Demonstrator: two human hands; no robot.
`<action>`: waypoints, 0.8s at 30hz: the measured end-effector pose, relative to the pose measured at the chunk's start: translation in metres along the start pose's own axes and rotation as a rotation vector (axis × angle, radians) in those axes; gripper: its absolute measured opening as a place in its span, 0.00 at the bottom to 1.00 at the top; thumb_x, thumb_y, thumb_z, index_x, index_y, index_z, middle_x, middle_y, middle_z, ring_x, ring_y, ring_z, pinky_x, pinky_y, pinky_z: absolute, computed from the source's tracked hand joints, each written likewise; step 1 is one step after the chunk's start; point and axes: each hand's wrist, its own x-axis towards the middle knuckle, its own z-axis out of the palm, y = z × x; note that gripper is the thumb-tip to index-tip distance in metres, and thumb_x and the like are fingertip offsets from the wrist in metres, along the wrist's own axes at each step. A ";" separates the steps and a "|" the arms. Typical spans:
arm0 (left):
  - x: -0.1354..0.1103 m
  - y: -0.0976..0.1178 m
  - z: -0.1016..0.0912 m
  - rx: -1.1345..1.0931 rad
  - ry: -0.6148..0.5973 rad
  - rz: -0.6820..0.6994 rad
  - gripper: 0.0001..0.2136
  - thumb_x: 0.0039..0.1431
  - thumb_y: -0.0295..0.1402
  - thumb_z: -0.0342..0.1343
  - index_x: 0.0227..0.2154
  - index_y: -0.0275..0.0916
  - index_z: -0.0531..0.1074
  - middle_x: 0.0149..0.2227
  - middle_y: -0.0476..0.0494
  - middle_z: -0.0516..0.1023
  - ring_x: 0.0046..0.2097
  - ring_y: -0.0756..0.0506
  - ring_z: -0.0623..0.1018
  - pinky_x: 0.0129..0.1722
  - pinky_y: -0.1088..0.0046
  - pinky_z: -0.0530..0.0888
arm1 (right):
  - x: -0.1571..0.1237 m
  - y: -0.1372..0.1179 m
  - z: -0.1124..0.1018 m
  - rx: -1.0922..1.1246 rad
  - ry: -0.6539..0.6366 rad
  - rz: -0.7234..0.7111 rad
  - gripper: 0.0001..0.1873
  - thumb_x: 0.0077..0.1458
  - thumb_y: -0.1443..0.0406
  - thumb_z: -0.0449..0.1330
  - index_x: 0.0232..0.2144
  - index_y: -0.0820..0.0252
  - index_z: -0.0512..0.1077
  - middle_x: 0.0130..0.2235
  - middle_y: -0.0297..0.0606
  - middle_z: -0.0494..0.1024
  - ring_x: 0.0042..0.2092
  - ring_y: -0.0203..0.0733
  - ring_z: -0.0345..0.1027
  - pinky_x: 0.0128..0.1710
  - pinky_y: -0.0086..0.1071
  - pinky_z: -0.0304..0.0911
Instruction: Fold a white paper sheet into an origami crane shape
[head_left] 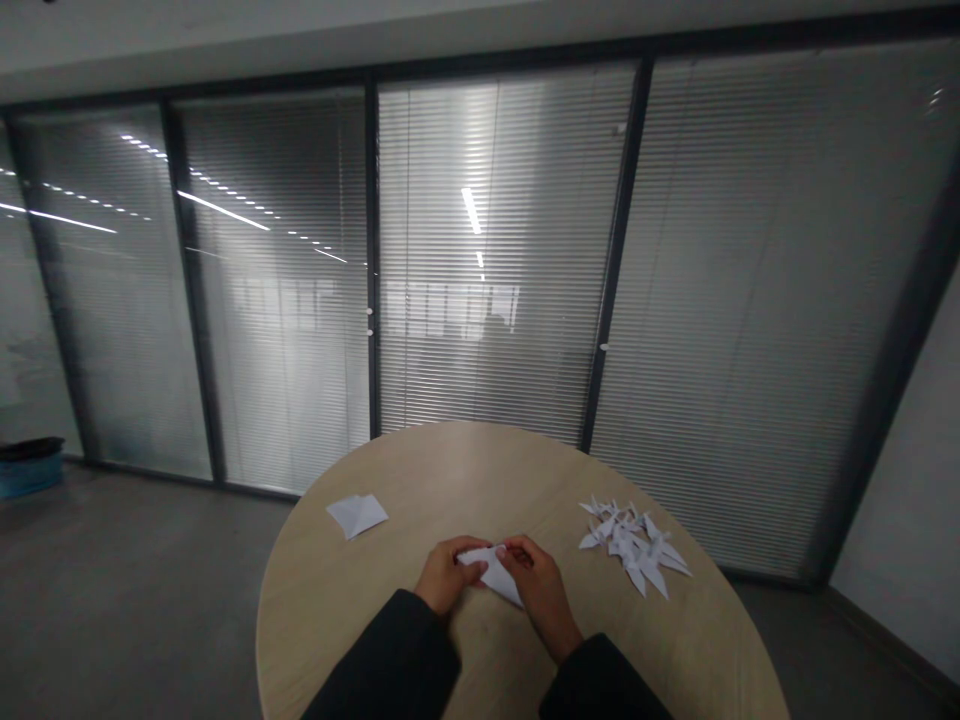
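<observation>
Between my hands is a piece of white folded paper, its lower corner pointing toward the right. My left hand grips its left end, with the thumb on top and the fingers curled behind. Pinched at the upper right edge, the paper also sits under the thumb and fingers of my right hand. Several white paper cranes lie in a heap on the right side of the table. A small stack of white paper sheets rests at the left.
The round wooden table carries everything, its curved edge running close around the work. Behind it stands a glass partition with blinds in dark frames. A blue bin with a black liner is on the floor at far left.
</observation>
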 end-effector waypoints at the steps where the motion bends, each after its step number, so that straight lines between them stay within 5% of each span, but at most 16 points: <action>1: 0.000 0.000 0.000 0.018 0.011 0.014 0.13 0.38 0.29 0.64 0.32 0.34 0.78 0.24 0.46 0.76 0.23 0.50 0.72 0.27 0.74 0.70 | 0.000 0.000 0.000 0.000 -0.001 0.000 0.14 0.42 0.54 0.62 0.26 0.58 0.73 0.26 0.38 0.78 0.31 0.46 0.71 0.32 0.35 0.65; 17: 0.005 -0.001 -0.005 -0.138 0.243 0.133 0.28 0.33 0.29 0.67 0.44 0.36 0.72 0.23 0.55 0.68 0.22 0.55 0.68 0.23 0.80 0.64 | -0.003 -0.004 0.001 0.004 -0.115 0.028 0.13 0.43 0.55 0.61 0.26 0.60 0.72 0.25 0.36 0.76 0.30 0.44 0.70 0.30 0.32 0.62; 24: 0.004 0.008 -0.002 -0.232 0.204 0.076 0.18 0.31 0.37 0.69 0.29 0.32 0.76 0.23 0.46 0.76 0.25 0.49 0.74 0.27 0.76 0.68 | -0.003 -0.001 0.001 -0.036 -0.178 0.055 0.13 0.43 0.56 0.61 0.26 0.60 0.73 0.27 0.36 0.77 0.31 0.44 0.70 0.31 0.32 0.61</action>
